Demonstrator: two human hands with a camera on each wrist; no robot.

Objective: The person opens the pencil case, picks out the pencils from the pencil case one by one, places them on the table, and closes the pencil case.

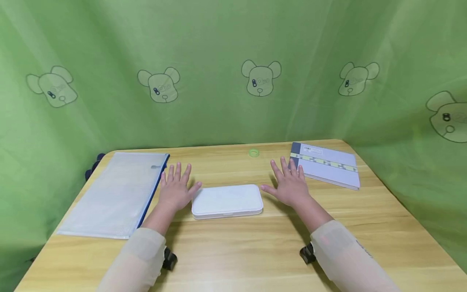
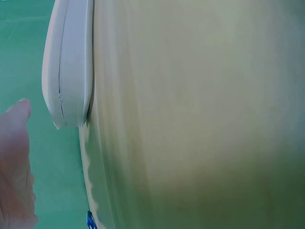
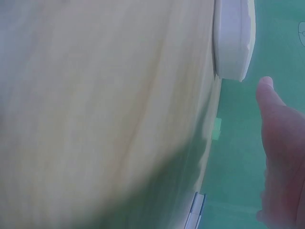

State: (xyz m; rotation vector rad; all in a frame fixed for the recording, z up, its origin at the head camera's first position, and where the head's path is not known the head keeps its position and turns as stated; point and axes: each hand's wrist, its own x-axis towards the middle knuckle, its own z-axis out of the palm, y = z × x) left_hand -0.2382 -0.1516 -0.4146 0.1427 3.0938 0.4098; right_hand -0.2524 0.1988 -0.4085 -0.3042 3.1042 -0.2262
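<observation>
A white flat case (image 1: pixel 227 200) with rounded corners lies closed on the wooden table, between my two hands. To its left my left hand (image 1: pixel 176 191) is spread palm down over the table, its thumb tip overlapping the case's corner in the head view. My right hand (image 1: pixel 290 187) is spread likewise on the other side, thumb pointing at the case's right end. Neither hand holds anything. In the left wrist view the thumb stands apart from the end of the case (image 2: pixel 74 67); the right wrist view shows the same gap beside the case (image 3: pixel 233 40).
A translucent zip pouch (image 1: pixel 113 194) with a blue edge lies at the left. At the back right sits a lavender notebook (image 1: pixel 324 162), just beyond my right fingers. A small green ring of tape (image 1: pixel 253 153) is near the back edge. A green curtain (image 1: pixel 215 113) hangs behind the table.
</observation>
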